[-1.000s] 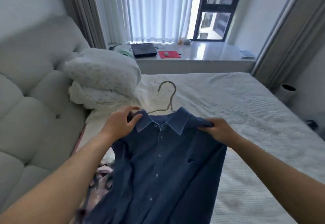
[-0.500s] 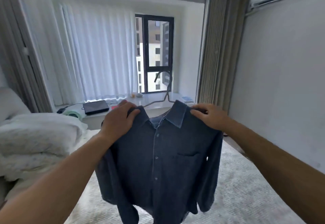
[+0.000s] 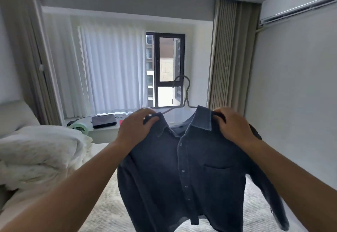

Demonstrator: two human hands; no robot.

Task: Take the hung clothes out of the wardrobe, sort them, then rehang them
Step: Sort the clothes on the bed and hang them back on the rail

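Both hands, left hand [image 3: 135,128] and right hand [image 3: 232,127], grip blue shirt [image 3: 182,168] shoulders on wire hanger [image 3: 183,93], above bed [image 3: 109,213].

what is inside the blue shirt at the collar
A thin wire hanger sits inside the blue shirt: its hook and neck rise above the open collar. Its arms are covered by the shoulders, where the left hand and right hand each hold the fabric.

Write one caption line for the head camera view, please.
Both hands, left and right, hold a dark blue button-up shirt on a thin wire hanger above the bed.
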